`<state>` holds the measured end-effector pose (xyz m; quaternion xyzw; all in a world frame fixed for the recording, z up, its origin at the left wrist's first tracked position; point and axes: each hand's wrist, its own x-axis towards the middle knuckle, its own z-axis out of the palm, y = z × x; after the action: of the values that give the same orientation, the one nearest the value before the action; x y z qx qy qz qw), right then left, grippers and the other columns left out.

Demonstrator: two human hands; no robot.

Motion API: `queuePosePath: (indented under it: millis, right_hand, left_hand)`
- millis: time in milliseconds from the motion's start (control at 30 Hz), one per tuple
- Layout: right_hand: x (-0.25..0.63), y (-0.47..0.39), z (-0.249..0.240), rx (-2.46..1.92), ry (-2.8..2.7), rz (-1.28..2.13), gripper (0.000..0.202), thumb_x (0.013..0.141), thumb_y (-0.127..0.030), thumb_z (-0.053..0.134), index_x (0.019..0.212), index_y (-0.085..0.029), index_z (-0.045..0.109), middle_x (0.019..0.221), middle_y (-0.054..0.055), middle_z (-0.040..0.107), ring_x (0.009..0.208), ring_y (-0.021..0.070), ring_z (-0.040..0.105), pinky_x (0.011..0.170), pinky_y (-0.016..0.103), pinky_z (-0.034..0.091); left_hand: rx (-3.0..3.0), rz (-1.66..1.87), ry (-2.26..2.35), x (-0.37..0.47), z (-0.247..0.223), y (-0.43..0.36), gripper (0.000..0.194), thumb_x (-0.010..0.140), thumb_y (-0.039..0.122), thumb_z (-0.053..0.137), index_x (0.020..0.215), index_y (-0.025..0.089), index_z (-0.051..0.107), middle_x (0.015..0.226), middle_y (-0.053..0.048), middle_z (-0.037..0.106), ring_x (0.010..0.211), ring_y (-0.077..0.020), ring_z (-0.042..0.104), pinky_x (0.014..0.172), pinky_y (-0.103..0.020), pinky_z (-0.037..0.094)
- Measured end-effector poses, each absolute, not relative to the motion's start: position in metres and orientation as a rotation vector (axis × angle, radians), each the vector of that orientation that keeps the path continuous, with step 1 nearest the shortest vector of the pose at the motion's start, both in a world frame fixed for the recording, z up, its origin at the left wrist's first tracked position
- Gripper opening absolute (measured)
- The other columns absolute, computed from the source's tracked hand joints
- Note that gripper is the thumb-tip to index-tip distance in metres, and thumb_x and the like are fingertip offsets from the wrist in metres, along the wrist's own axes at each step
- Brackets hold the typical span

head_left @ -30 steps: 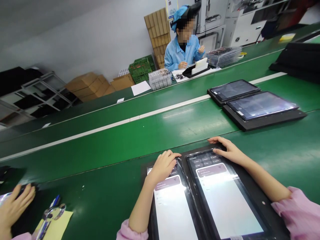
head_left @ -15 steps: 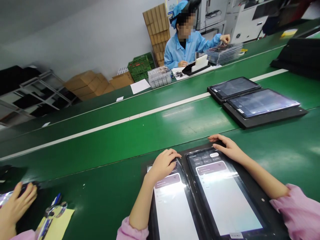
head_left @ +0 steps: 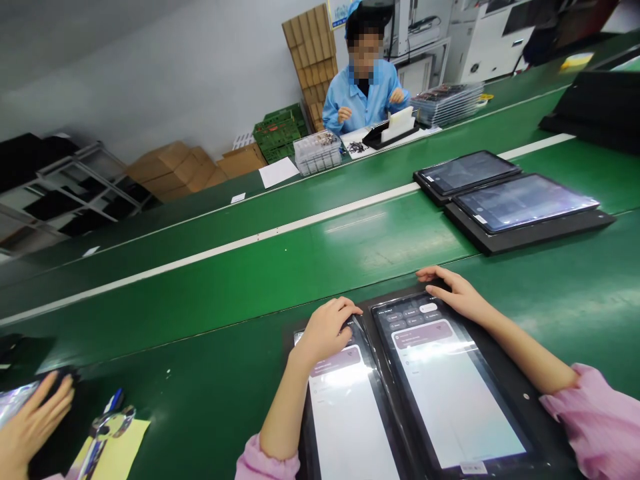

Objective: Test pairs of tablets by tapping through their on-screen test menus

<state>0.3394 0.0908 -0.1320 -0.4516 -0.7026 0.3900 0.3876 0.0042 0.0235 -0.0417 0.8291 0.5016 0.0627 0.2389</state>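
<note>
Two lit tablets lie side by side in a black tray point(head_left: 520, 393) on the green belt in front of me. My left hand point(head_left: 326, 331) rests with curled fingers on the top end of the left tablet point(head_left: 347, 420), fingertips touching its screen. My right hand point(head_left: 454, 294) lies flat on the top right corner of the right tablet point(head_left: 453, 390), fingers stretched over the edge. Neither hand holds anything. Both screens show a grey menu above a white glare.
Two more tablets point(head_left: 523, 200) sit on a black tray further along the belt at right. Another person's hand point(head_left: 30, 423) rests at the bottom left beside a yellow note and pens point(head_left: 107, 430). A co-worker in a blue coat point(head_left: 363, 93) sits across the line.
My hands have stayed almost still on the two tablets. The co-worker across the line reached to the stack of trays on the right and has drawn the arm back.
</note>
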Motion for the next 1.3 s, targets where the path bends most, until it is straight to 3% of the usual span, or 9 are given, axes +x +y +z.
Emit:
queuePosePath:
  millis: [100,333,533,700,867,1000,1100,1200,1300]
  right_hand:
    - [0.34,0.091,-0.132,-1.156,-1.794,0.993,0.038,0.086,-0.046,0.06,0.117,-0.025,0.069,0.109,0.008,0.073,0.106,0.0323,0.068,0.099,0.049,0.055]
    - [0.34,0.091,-0.131,-1.159,-1.792,0.994,0.038,0.086,-0.046,0.06,0.117,-0.025,0.068,0.108,0.007,0.073,0.106,0.0321,0.068,0.099,0.049,0.055]
    - [0.339,0.092,-0.132,-1.16,-1.806,0.968,0.037,0.087,-0.045,0.059,0.117,-0.024,0.067,0.107,0.007,0.073,0.104,0.0317,0.068,0.098,0.049,0.055]
    - [0.336,0.091,-0.132,-1.162,-1.825,0.922,0.035,0.09,-0.042,0.055,0.118,-0.025,0.066,0.107,0.007,0.072,0.103,0.0307,0.067,0.096,0.048,0.055]
    - [0.333,0.079,-0.121,-1.439,-1.913,0.468,0.028,0.099,-0.045,0.047,0.103,-0.025,0.066,0.109,0.012,0.066,0.106,0.0359,0.059,0.094,0.055,0.048]
    - [0.332,0.064,-0.107,-1.749,-2.081,0.162,0.034,0.104,-0.04,0.044,0.085,-0.02,0.063,0.09,0.015,0.062,0.091,0.0347,0.059,0.08,0.047,0.047]
    - [0.328,0.054,-0.098,-1.88,-2.22,0.088,0.034,0.105,-0.036,0.046,0.082,-0.018,0.064,0.085,0.014,0.061,0.085,0.0312,0.06,0.072,0.04,0.046]
    - [0.323,0.052,-0.095,-1.881,-2.194,0.21,0.032,0.104,-0.032,0.048,0.079,-0.02,0.062,0.089,0.012,0.061,0.09,0.0283,0.061,0.077,0.036,0.046]
    - [0.324,0.059,-0.097,-1.766,-1.966,0.538,0.033,0.101,-0.034,0.048,0.072,-0.022,0.056,0.086,0.01,0.059,0.09,0.0276,0.06,0.083,0.036,0.046]
  left_hand:
    - [2.281,0.174,1.368,0.004,-0.042,0.023,0.049,0.082,0.01,0.046,0.123,0.025,0.068,0.127,-0.006,0.067,0.114,-0.0252,0.062,0.104,-0.041,0.05]
    - [2.256,0.252,1.448,0.009,-0.045,0.023,0.044,0.103,0.025,0.03,0.113,0.024,0.073,0.118,-0.005,0.071,0.108,-0.0222,0.065,0.1,-0.037,0.05]
    - [2.343,0.166,1.5,0.012,-0.046,0.024,0.042,0.106,0.038,0.028,0.101,0.023,0.067,0.106,-0.007,0.072,0.099,-0.0237,0.065,0.089,-0.036,0.049]
    - [2.342,0.252,1.49,0.009,-0.051,0.024,0.075,0.101,0.068,-0.001,0.095,0.024,0.06,0.096,-0.009,0.07,0.089,-0.0261,0.065,0.081,-0.038,0.049]
    - [2.272,0.364,1.458,0.006,-0.05,0.023,0.095,0.085,0.084,-0.015,0.096,0.025,0.058,0.101,-0.009,0.073,0.09,-0.0265,0.066,0.08,-0.038,0.048]
    - [2.31,0.318,1.466,0.006,-0.048,0.023,0.095,0.091,0.079,-0.011,0.097,0.023,0.066,0.098,-0.01,0.072,0.088,-0.0257,0.064,0.082,-0.04,0.05]
    - [2.329,0.261,1.421,0.007,-0.045,0.021,0.08,0.104,0.063,0.003,0.118,0.022,0.07,0.115,-0.01,0.071,0.103,-0.0255,0.065,0.092,-0.041,0.051]
    - [2.405,0.187,1.355,0.01,-0.041,0.017,0.066,0.108,0.052,0.015,0.134,0.021,0.067,0.125,-0.012,0.067,0.111,-0.0275,0.062,0.098,-0.045,0.051]
    - [2.468,0.15,1.306,0.014,-0.035,0.015,0.059,0.109,0.047,0.023,0.135,0.02,0.068,0.125,-0.014,0.065,0.113,-0.029,0.06,0.103,-0.048,0.049]
